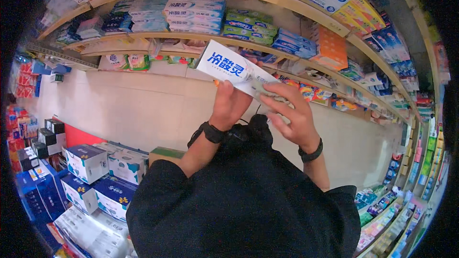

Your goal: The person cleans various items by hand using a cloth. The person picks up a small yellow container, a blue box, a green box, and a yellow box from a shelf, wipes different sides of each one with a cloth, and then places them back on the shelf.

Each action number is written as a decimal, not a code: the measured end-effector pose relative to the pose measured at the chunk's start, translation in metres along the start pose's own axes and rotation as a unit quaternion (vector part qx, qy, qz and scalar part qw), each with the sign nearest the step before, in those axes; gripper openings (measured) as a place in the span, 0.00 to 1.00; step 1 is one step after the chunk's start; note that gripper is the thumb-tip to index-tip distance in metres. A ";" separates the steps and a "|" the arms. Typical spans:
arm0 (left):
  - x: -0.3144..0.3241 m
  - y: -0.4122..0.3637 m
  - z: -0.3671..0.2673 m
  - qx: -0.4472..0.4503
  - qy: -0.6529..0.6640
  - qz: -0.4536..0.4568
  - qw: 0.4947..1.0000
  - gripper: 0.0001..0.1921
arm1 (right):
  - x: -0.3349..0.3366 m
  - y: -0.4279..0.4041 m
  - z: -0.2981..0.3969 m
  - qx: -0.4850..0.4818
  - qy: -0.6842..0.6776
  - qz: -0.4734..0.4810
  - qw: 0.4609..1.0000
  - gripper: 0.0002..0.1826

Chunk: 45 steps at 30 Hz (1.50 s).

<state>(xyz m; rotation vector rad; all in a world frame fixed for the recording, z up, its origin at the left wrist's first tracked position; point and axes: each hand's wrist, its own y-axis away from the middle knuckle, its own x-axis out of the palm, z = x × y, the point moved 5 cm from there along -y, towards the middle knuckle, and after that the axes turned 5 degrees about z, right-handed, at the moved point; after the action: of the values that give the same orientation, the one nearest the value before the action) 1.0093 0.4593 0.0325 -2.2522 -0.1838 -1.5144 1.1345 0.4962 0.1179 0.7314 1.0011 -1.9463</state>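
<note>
A long white toothpaste carton point(229, 66) with blue and grey printing is held tilted in front of my chest, its right end lower than its left. My left hand point(231, 104) grips it from below, the thumb at the near edge and fingertips showing past the far edge. At the lower right end, the fingers of my right hand point(296, 116) lie on the printed face and edge, spread a little apart. They hide part of that end. Both wrists wear dark bands.
Ahead curve store shelves point(247, 43) with stacked white-and-blue toothpaste boxes point(195, 12), green boxes point(249, 27) and orange boxes point(328, 48). Bagged goods point(138, 62) sit low down. Stacked cartons point(88, 163) stand behind on the left, more shelving point(412, 165) on the right. Pale tiled floor point(150, 104) lies between.
</note>
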 end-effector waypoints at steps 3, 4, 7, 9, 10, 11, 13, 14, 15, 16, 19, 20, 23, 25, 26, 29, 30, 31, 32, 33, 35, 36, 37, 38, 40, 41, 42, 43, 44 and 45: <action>-0.008 0.004 0.000 -0.009 0.008 -0.007 1.000 0.35 | 0.006 0.007 -0.006 0.016 -0.002 -0.017 1.000 0.20; -0.010 0.005 0.001 -0.009 0.010 -0.008 1.000 0.35 | 0.005 0.007 -0.009 0.058 -0.013 -0.031 0.998 0.18; -0.012 0.007 0.005 -0.020 -0.023 0.024 0.999 0.33 | 0.008 -0.003 -0.007 0.092 -0.083 -0.078 0.989 0.13; -0.010 0.017 0.011 -0.084 -0.132 0.044 0.987 0.32 | 0.011 -0.013 0.003 0.070 -0.086 -0.095 0.989 0.12; -0.015 0.020 0.015 -0.125 -0.120 0.045 0.984 0.31 | 0.008 -0.016 0.007 0.051 -0.091 -0.114 0.988 0.11; -0.016 0.018 0.017 -0.122 -0.119 0.044 0.984 0.31 | 0.004 -0.022 0.007 0.049 -0.090 -0.111 0.988 0.11; -0.021 0.019 0.015 -0.151 -0.316 0.060 0.935 0.31 | -0.003 -0.033 0.010 0.029 -0.109 -0.156 0.981 0.12; -0.022 0.019 0.014 -0.159 -0.380 0.064 0.909 0.31 | -0.003 -0.037 0.011 0.034 -0.123 -0.163 0.978 0.13; -0.019 0.018 0.012 -0.157 -0.361 0.053 0.918 0.29 | -0.002 -0.038 0.011 0.035 -0.123 -0.162 0.978 0.13; -0.016 0.017 0.010 -0.155 -0.342 0.042 0.926 0.27 | 0.000 -0.040 0.012 0.033 -0.124 -0.170 0.977 0.13; -0.017 0.017 0.007 -0.122 -0.298 0.025 0.946 0.28 | 0.005 -0.040 0.008 0.025 -0.128 -0.169 0.977 0.13; -0.019 0.018 0.007 -0.101 -0.273 0.023 0.956 0.31 | 0.009 -0.038 0.002 0.044 -0.117 -0.155 0.980 0.13; -0.037 0.015 0.008 -0.062 -0.160 0.005 0.985 0.35 | 0.027 -0.019 -0.019 0.067 -0.097 -0.114 0.987 0.12; -0.041 0.011 0.002 -0.026 -0.153 -0.005 0.988 0.33 | 0.037 -0.008 -0.027 0.070 -0.090 -0.082 0.990 0.12; -0.045 0.010 0.000 -0.042 -0.156 -0.010 0.987 0.30 | 0.041 -0.003 -0.029 0.087 -0.087 -0.066 0.990 0.13; -0.042 0.017 0.002 -0.059 -0.278 -0.013 0.959 0.24 | 0.039 -0.006 -0.017 0.087 -0.093 -0.054 0.990 0.12; -0.036 0.018 0.002 -0.095 -0.344 -0.060 0.932 0.24 | 0.034 -0.010 -0.008 0.064 -0.103 -0.060 0.991 0.12; -0.035 0.014 0.000 -0.112 -0.378 -0.076 0.916 0.24 | 0.031 -0.018 -0.004 0.065 -0.099 -0.065 0.991 0.12; -0.033 0.011 0.000 -0.131 -0.410 -0.095 0.898 0.25 | 0.026 -0.025 0.002 0.055 -0.104 -0.080 0.990 0.11; -0.033 0.013 0.002 -0.124 -0.393 -0.084 0.907 0.22 | 0.024 -0.028 0.006 0.045 -0.110 -0.094 0.988 0.10; -0.034 0.014 0.004 -0.111 -0.357 -0.065 0.925 0.20 | 0.021 -0.041 0.005 0.037 -0.111 -0.110 0.987 0.09; -0.036 0.015 0.005 -0.115 -0.357 -0.062 0.925 0.20 | 0.020 -0.043 0.005 0.027 -0.116 -0.119 0.986 0.08; -0.034 0.015 0.005 -0.102 -0.347 -0.031 0.932 0.22 | 0.020 -0.042 0.006 0.030 -0.114 -0.122 0.986 0.08; -0.032 0.016 0.005 -0.089 -0.337 -0.001 0.937 0.23 | 0.019 -0.040 0.009 0.016 -0.119 -0.142 0.983 0.09; -0.032 0.020 0.004 -0.076 -0.330 0.023 0.941 0.26 | 0.020 -0.039 0.014 0.002 -0.130 -0.161 0.978 0.09; -0.035 0.021 0.011 -0.124 -0.323 0.009 0.938 0.28 | 0.014 -0.037 0.012 0.025 -0.142 -0.226 0.963 0.10; -0.037 0.023 0.019 -0.171 -0.313 -0.006 0.934 0.31 | 0.007 -0.035 0.010 0.047 -0.153 -0.288 0.944 0.10; -0.035 0.026 0.023 -0.168 -0.312 -0.010 0.935 0.31 | 0.005 -0.036 0.013 0.046 -0.155 -0.284 0.945 0.10; -0.032 0.028 0.026 -0.160 -0.313 -0.008 0.936 0.32 | -0.001 -0.033 0.015 0.048 -0.157 -0.332 0.929 0.10; -0.029 0.026 0.027 -0.150 -0.315 -0.003 0.937 0.33 | -0.008 -0.032 0.013 0.047 -0.156 -0.380 0.911 0.10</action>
<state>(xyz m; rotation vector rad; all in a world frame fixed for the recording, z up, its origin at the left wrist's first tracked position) 1.0292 0.4499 -0.0092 -2.9248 -0.1481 -0.8094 1.1095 0.4991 0.1426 0.0353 1.0852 -2.6811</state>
